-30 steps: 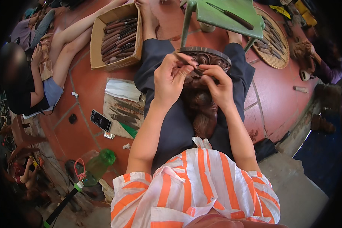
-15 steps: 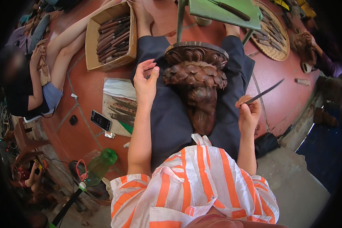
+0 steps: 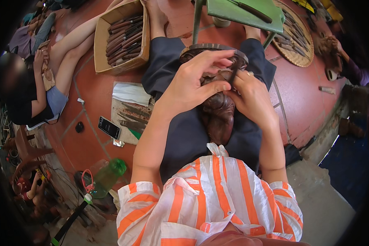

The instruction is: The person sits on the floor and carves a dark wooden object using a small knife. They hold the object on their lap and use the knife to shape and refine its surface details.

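A dark brown wooden carving [image 3: 218, 119], with a round top and petal-like relief, rests between my legs. My right hand [image 3: 253, 93] is at its right side, fingers closed on a slim dark file-like tool [image 3: 235, 74] that stands out over the carving. My left hand [image 3: 189, 82] reaches across the upper part of the carving from the left. Its fingers are stretched out and apart from the thumb, whose tip comes close to the tool. Both hands cover much of the carved relief, and whether the left fingertips touch it is hidden.
A cardboard box [image 3: 99, 51] of wooden-handled tools stands far left. Dark flat tools [image 3: 133, 117] lie on a mat near a phone [image 3: 109, 127]. A green stool [image 3: 244, 14] with a knife [image 3: 255, 12] and a woven tray [image 3: 305, 61] of tools are ahead. Another person [image 3: 37, 82] sits left.
Both hands have moved inward over the carving. My right hand has brought the slim tool from the right side to the carving, and my left hand has come across from the left.
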A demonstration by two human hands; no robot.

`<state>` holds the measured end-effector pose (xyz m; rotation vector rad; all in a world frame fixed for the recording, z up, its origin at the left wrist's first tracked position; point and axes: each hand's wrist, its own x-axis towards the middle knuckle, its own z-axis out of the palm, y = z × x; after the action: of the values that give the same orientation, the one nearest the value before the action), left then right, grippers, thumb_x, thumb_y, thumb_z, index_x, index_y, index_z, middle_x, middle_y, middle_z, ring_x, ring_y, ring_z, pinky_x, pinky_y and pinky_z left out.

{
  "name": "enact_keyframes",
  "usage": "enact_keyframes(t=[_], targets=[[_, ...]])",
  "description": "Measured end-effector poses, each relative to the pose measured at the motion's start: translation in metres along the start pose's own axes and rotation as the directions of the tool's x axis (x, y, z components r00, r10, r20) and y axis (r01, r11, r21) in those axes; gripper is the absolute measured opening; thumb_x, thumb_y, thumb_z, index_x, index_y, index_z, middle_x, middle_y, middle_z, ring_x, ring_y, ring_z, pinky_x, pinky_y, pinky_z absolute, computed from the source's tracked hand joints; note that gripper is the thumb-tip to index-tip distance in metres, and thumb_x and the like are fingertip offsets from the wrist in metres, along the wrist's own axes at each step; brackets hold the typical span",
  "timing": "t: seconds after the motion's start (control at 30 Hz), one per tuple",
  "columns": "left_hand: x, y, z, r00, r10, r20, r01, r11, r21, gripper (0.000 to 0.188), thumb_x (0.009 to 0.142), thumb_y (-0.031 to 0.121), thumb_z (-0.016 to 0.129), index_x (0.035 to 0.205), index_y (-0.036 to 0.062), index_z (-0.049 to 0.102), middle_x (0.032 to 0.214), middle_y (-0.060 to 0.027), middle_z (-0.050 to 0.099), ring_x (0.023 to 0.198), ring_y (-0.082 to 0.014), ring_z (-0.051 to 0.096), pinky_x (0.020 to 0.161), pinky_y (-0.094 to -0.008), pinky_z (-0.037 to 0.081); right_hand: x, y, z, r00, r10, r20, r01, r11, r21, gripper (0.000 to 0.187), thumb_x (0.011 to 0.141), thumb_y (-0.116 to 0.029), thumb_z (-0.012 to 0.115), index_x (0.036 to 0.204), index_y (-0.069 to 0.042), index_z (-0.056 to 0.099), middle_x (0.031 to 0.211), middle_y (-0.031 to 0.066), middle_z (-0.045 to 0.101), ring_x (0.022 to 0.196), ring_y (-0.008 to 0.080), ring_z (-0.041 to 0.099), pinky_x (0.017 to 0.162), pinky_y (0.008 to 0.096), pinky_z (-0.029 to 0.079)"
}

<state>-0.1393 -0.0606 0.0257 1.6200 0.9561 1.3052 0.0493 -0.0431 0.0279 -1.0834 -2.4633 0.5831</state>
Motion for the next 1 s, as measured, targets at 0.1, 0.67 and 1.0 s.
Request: enact_keyframes(t=[0.1,0.67,1.0], targets=[[0.010,-0.005,-0.010,0.990,-0.132,-0.041,0.131,0.991,-0.037,0.029,0.088,0.008,0.064,0.114,-0.0006,0.057,0.095,-0.0072,0.064,0.089,-0.0130,0.063,0.078,-0.0258,0.051,0.030,0.009,0.005,0.993,-0.104,0.053,0.098,0.989,0.114,0.022,0.075,-0.011,0.068,0.092,-0.001,0.060,0.088,0.0118,0.058,0.083,0.0322,0.056,0.074,0.0385,0.046],[0.005,-0.033,-0.008,0.909,-0.209,-0.361,0.166,0.975,-0.146,0.015,0.090,0.001,0.055,0.102,0.0031,0.047,0.083,-0.0070,0.064,0.076,-0.0131,0.065,0.061,-0.0239,0.054,0.025,0.039,0.060,0.996,0.089,-0.018,-0.065,0.838,0.541,0.016,0.081,-0.009,0.069,0.092,0.001,0.062,0.104,0.0106,0.066,0.090,0.0238,0.061,0.078,0.0321,0.047],[-0.003,-0.039,-0.006,0.876,-0.207,-0.436,0.138,0.973,-0.184,0.016,0.090,0.002,0.057,0.101,0.0039,0.046,0.084,-0.0067,0.063,0.077,-0.0140,0.066,0.061,-0.0221,0.054,0.025,0.039,0.064,0.996,0.071,-0.061,-0.029,0.855,0.518,0.016,0.079,-0.007,0.069,0.093,0.000,0.064,0.102,0.0089,0.067,0.089,0.0239,0.061,0.079,0.0327,0.047]])
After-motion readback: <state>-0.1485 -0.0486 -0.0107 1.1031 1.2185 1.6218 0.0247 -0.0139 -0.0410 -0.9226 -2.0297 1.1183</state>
